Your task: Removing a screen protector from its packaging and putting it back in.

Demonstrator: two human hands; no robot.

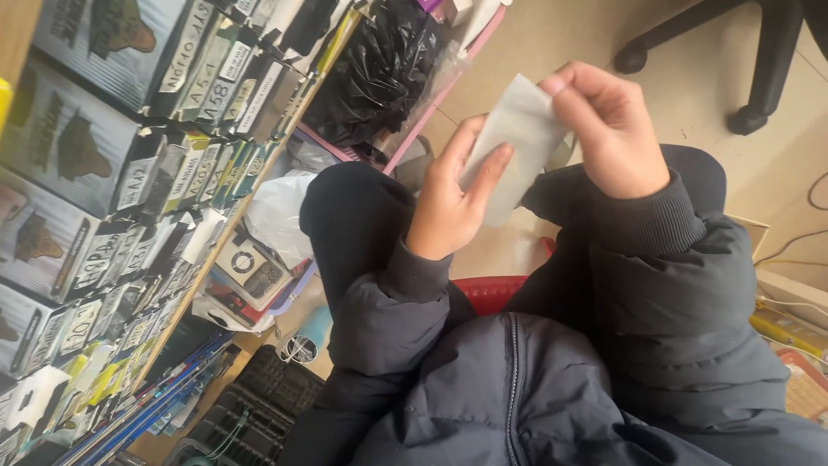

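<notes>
Head view is showing a tall shelf [103, 198] of boxed goods running down the left, with a black plastic bag [375, 73] lying beside it and a red stool [487, 292] peeking out between dark-trousered knees. Above the lap, the left hand [448, 203] is pressing its thumb and fingers against a small translucent sleeve [515, 142], while the right hand [608, 129] is pinching the sleeve's top corner between closed fingertips.

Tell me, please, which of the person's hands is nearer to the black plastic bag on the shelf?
The left hand. It holds the lower side of the grey translucent pouch, just right of and below the black plastic bag. The right hand pinches the pouch's top corner, farther from the bag.
</notes>
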